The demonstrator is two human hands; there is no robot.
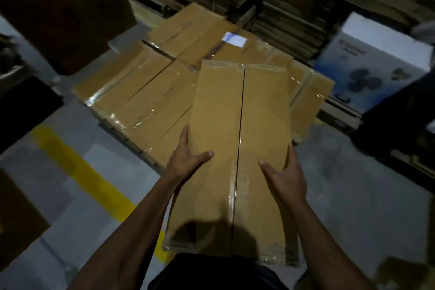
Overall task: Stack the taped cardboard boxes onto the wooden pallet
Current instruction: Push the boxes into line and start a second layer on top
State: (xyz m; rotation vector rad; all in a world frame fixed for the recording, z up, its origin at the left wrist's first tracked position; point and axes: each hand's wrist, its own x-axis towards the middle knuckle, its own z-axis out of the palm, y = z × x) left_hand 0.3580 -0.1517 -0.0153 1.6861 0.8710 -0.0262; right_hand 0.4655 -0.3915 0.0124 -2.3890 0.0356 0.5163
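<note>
Long flat taped brown cardboard box (235,148) carried lengthwise over layer of stacked taped boxes (146,92) | left hand (186,160), right hand (286,172) clamping opposite long edges, thumbs on top, for level control | wooden pallet hidden beneath | next, likely: lowering onto layer

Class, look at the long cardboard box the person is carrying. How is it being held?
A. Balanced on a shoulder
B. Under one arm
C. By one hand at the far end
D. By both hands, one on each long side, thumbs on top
D: the left hand and the right hand grip opposite long sides of the carried box, thumbs lying on its top.
</note>
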